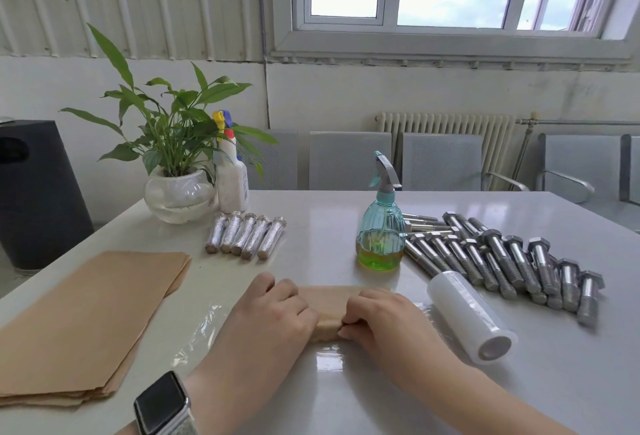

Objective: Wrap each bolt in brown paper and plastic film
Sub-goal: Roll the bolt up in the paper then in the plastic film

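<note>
1. Head view, with the paper roll as landmark: a brown paper roll (325, 313) lies on the desk (346, 400) straight in front of the person, resting on a sheet of plastic film (201, 327) spread flat beneath it. The bolt inside is hidden, so its exact position in the paper cannot be told.
2. Left hand (273, 310) covers the roll's left end, its fingers (277, 287) curled down over the paper. Right hand (377, 316) holds the right end, its fingers (349, 318) bent and pinching the paper's edge at the middle.
3. Right of the roll lies the film roll (471, 316); beyond that, a pile of bare bolts (502, 254). Behind the roll stands a green spray bottle (381, 226).
4. Behind and left of the roll, five wrapped bolts (246, 235) lie side by side. Left of the roll sits a stack of brown paper sheets (90, 316).
5. Judged step: rolling the paper tight round the bolt before the film goes on.
6. To do it well, I judge both hands should press evenly, so the paper does not cone or slacken.
7. Keep the roll square to the film's near edge, and smooth the film's wrinkles at the left first.
8. Tuck loose paper ends before the film grips them.
</note>
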